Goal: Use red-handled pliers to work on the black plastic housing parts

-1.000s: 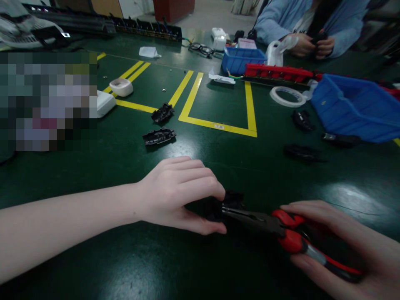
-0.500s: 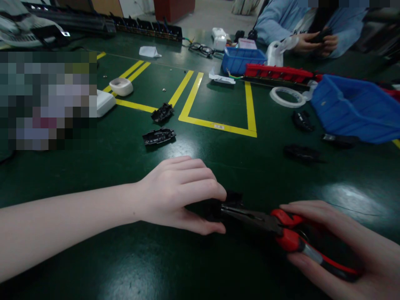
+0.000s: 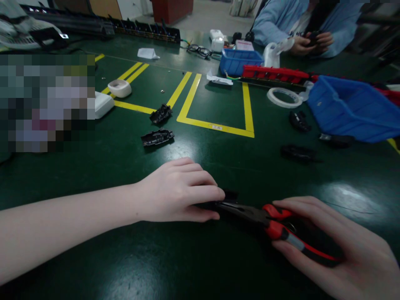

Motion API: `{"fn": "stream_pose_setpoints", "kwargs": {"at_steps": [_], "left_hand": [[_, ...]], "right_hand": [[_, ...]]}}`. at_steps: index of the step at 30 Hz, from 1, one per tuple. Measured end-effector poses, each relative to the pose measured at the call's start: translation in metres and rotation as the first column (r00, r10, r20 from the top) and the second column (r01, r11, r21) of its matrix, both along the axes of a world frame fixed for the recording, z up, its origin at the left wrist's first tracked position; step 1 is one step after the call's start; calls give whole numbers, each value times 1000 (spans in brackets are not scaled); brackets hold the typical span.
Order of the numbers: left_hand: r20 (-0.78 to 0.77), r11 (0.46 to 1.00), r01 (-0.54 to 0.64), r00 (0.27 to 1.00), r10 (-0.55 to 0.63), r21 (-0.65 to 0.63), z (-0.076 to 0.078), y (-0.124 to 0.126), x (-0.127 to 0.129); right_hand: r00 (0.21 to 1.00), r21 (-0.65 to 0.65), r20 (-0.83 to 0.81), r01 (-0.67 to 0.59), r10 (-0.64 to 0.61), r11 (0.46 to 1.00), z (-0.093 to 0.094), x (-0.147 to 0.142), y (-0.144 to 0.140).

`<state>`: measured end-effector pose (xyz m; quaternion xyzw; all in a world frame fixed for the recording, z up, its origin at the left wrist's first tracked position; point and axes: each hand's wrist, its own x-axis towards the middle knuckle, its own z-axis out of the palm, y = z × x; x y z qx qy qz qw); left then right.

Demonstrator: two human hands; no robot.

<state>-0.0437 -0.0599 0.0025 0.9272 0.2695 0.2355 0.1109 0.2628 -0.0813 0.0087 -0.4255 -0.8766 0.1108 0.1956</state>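
My left hand (image 3: 184,191) is closed around a small black plastic part (image 3: 231,195), most of it hidden under the fingers. In my right hand (image 3: 337,241) are needle-nose pliers (image 3: 281,229) with red and black handles. The pliers' jaws point left, and their tips meet the black part beside my left fingertips; whether they grip it cannot be seen. Beyond my left hand lie two black plastic shell pieces, a nearer one (image 3: 157,137) and a farther one (image 3: 161,114).
More black parts (image 3: 299,153) lie at the right near a large blue bin (image 3: 353,108) and a roll of tape (image 3: 284,97). Yellow tape lines (image 3: 215,126) mark the green table. A smaller blue bin (image 3: 240,61) stands farther back. Across the table a person (image 3: 278,25) holds something dark.
My right hand and the pliers have shifted left and slightly up. My left thumb has moved up, closer to the fingers. The view has drifted slightly.
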Motion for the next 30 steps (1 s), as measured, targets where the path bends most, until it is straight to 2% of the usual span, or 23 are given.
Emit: {"fn": "stream_pose_setpoints", "kwargs": {"at_steps": [8, 19, 30], "left_hand": [[-17, 992, 33, 999, -35, -121, 0, 1, 0], [21, 977, 82, 997, -80, -198, 3, 1, -1], [26, 991, 51, 999, -48, -127, -3, 0, -1]], "right_hand": [[999, 47, 45, -27, 25, 999, -1, 0, 2], [998, 145, 64, -27, 18, 989, -3, 2, 1], [1000, 183, 29, -7, 2, 983, -7, 7, 3]]}}
